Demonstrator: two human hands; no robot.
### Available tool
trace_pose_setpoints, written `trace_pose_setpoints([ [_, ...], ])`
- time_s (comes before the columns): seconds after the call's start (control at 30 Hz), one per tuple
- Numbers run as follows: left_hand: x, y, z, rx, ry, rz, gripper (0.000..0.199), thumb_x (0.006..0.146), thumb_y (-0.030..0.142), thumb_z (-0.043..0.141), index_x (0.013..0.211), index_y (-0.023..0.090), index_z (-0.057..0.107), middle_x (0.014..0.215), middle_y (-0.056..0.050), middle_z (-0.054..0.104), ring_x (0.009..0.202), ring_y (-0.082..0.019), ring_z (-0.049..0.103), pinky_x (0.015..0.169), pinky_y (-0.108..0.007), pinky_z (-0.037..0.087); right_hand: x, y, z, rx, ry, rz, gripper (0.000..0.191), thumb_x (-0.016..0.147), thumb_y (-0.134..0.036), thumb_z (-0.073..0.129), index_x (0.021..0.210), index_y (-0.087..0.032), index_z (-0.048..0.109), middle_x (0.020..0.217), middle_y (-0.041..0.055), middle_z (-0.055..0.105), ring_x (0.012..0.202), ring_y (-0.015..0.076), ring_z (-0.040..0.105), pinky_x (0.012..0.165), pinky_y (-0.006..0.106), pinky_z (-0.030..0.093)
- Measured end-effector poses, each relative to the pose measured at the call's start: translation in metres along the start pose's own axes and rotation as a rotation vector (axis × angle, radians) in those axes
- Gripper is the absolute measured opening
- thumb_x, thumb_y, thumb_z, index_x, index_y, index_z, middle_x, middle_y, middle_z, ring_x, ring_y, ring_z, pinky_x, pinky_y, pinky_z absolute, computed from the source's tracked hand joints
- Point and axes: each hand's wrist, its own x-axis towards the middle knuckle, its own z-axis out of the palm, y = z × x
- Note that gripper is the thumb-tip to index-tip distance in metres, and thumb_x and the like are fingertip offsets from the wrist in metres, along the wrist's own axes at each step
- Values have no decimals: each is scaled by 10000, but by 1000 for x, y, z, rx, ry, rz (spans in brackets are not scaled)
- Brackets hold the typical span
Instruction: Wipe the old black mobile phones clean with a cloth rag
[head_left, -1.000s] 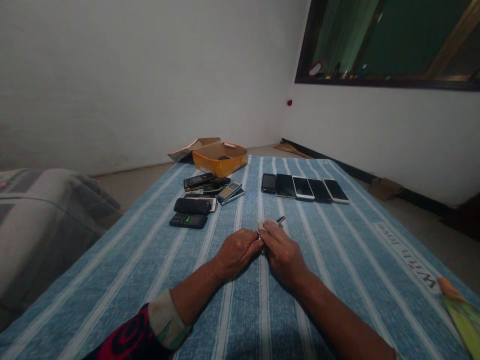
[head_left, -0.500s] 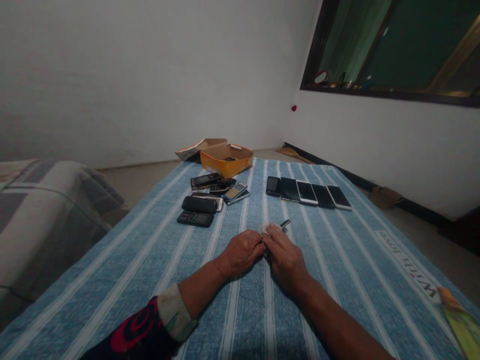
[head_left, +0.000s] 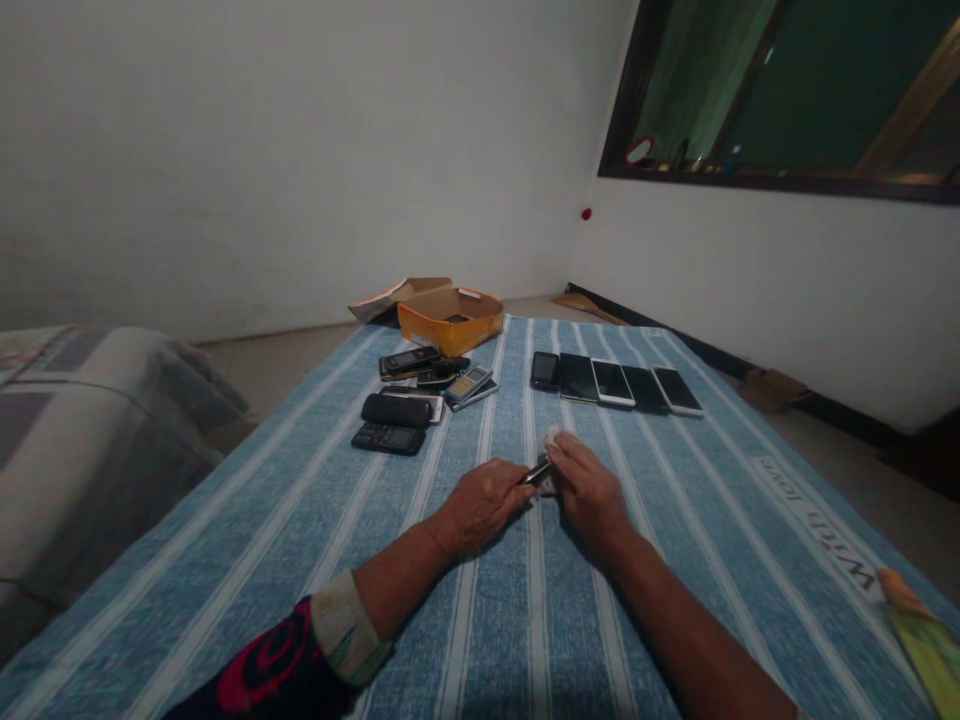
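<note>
My left hand point(head_left: 484, 503) is closed on the near end of a slim dark mobile phone point(head_left: 537, 472), which I see nearly edge-on. My right hand point(head_left: 596, 497) pinches a crumpled white cloth point(head_left: 553, 437) around the phone's far end. That end is hidden by the fingers and the cloth. Both hands are low over the middle of the blue-and-white striped bedcover point(head_left: 499, 620). Beyond them to the right lies a row of several phones, among them a white-framed phone point(head_left: 613, 383) and a small black phone point(head_left: 545, 371).
Several older phones lie in a loose pile at left, including a black keypad phone point(head_left: 388, 438) and a silver keypad phone point(head_left: 470, 384). Behind them stands an open orange cardboard box point(head_left: 450, 325). A cloth-covered shape point(head_left: 112, 430) is at far left, and walls rise behind.
My right hand has slid the white cloth slightly right along the phone, baring more of the part beside my left hand. The far tip that stuck out is now covered.
</note>
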Motion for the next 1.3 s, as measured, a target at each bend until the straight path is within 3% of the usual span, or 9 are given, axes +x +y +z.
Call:
trace_pose_setpoints([
  [0.27, 1, 1, 0, 10, 7, -14, 302, 994, 332, 351, 906, 171, 591, 830, -56, 642, 808, -195, 595, 755, -299, 463, 5, 9, 1, 1, 11, 76, 438, 846, -22, 446, 1180, -196, 671, 1243, 128, 656, 1224, 236, 576, 1032, 439, 492],
  [0.47, 0, -1, 1, 15, 8, -13, 312, 996, 349, 347, 932, 179, 600, 846, -54, 650, 829, -197, 590, 777, -301, 458, 7, 14, -1, 21, 10, 138, 467, 760, 2, 443, 1097, -190, 702, 1155, 130, 681, 1097, 234, 645, 934, 412, 553],
  [0.63, 0, 5, -1, -47, -3, -55, 295, 977, 348, 377, 983, 180, 619, 885, -55, 660, 863, -204, 596, 802, -309, 455, 6, 12, -1, 30, 19, 115, 432, 794, -16, 453, 1095, -206, 698, 1136, 123, 673, 1089, 235, 635, 916, 412, 557],
  [1.03, 6, 19, -5, -148, 50, -172, 387, 968, 349, 328, 699, 196, 561, 669, -5, 570, 690, -167, 546, 680, -264, 416, 5, -18, -4, -34, -57, -53, 357, 913, -69, 438, 1204, -163, 622, 1106, 168, 654, 1091, 257, 602, 907, 434, 551],
  [1.3, 10, 19, -4, -95, 72, -175, 396, 981, 306, 317, 656, 204, 518, 614, 3, 547, 616, -154, 532, 630, -259, 406, 1, -10, 6, 7, -12, 30, 458, 869, -9, 413, 1236, -177, 630, 1234, 161, 646, 1196, 239, 591, 985, 417, 529],
])
